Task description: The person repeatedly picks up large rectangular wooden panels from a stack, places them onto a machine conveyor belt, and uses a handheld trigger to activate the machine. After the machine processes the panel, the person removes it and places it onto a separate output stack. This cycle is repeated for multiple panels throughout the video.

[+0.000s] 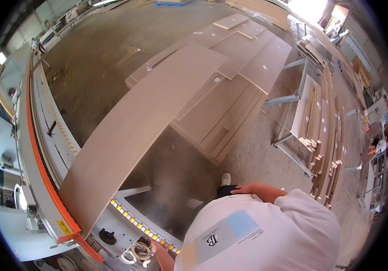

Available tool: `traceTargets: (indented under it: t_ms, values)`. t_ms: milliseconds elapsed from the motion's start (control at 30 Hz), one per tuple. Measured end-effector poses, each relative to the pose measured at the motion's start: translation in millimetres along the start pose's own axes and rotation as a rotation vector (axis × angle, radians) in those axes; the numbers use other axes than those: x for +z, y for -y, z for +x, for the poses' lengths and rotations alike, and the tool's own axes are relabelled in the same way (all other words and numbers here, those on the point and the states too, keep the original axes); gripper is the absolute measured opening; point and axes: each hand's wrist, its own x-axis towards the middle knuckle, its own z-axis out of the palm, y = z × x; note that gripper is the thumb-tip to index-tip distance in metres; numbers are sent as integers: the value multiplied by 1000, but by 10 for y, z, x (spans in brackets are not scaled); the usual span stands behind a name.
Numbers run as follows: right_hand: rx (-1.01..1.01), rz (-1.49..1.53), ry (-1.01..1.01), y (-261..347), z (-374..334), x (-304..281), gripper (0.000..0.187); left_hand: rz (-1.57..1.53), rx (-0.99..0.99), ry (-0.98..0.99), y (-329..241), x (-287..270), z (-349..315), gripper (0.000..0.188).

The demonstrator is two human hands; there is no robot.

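- Panel (144, 131): a long, pale board lying on the machine (45, 180) bed, its far end jutting over the floor. Likely stiff but heavy and awkward; best gripped along its long edges.
- Stack (230, 90) of similar boards lies beyond.
- Right hand (243, 189) rests flat at the hip, empty.
- Left hand (158, 249) is mostly hidden near the controls; grip unclear.

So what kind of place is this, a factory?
Probably a woodworking shop or furniture factory: a long board lies on a big machine with an orange rail, and cut panels are stacked on the concrete floor.
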Motion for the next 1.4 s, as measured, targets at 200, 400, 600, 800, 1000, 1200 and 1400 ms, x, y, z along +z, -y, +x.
traceTargets:
  t_ms: [200, 400, 600, 800, 1000, 1200, 1400]
  values:
    - [21, 294, 60, -590, 287, -58, 119, 68, 113, -128, 216, 330, 46, 48]
    - [44, 208, 73, -995, 286, -415, 111, 121, 205, -263, 365, 378, -24, 46]
    - [-31, 417, 78, -1429, 5, -654, 104, 186, 252, -352, 496, 509, -65, 45]
    - [-162, 572, 42, -1830, 690, -858, 100, 244, 277, -452, 608, 704, -136, 43]
    - [-397, 645, 63, -2080, 902, -1290, 87, 586, 415, -714, 488, 999, -153, 42]
    - [-133, 637, -38, -2732, 1011, -1434, 68, 848, 1416, -649, 304, 2387, -229, 34]
    - [-17, 788, -181, -2799, 920, -1611, 56, 1138, 621, 331, 908, 4663, 242, 29]
